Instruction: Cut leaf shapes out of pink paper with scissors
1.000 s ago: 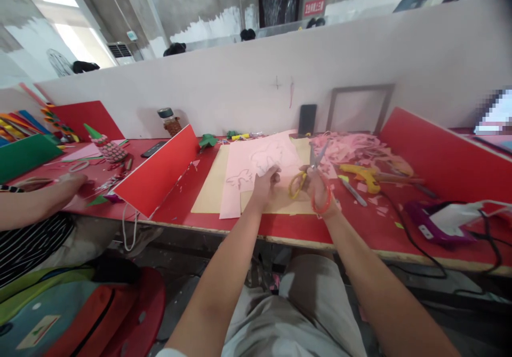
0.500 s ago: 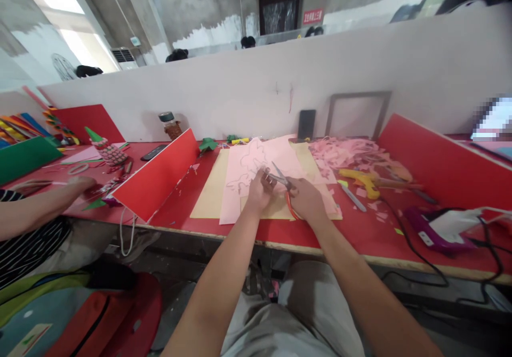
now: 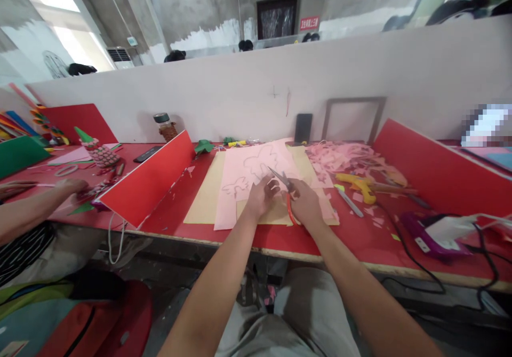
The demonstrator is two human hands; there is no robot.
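Note:
My right hand (image 3: 306, 202) grips scissors (image 3: 288, 207) by their orange-red handles, the blades pointing away and to the left. Close beside the blades, my left hand (image 3: 262, 196) is closed with curled fingers; whatever they pinch is too small or hidden to make out. Under both hands lies a pink paper sheet (image 3: 230, 205) with wavy outlines drawn on it. It rests over a tan sheet (image 3: 200, 207) on the red table.
Pink paper scraps (image 3: 344, 157) heap at the back right. Nearer lie a yellow glue gun (image 3: 362, 186), a grey utility knife (image 3: 350, 202) and a purple power strip (image 3: 424, 234) with cables. Red boards (image 3: 154, 181) stand at both sides. A co-worker's arm (image 3: 36, 205) is at left.
The scissor blades were spread apart half a second ago and now look closer together. My left hand stays beside them with its fingers curled. The whole view has shifted slightly.

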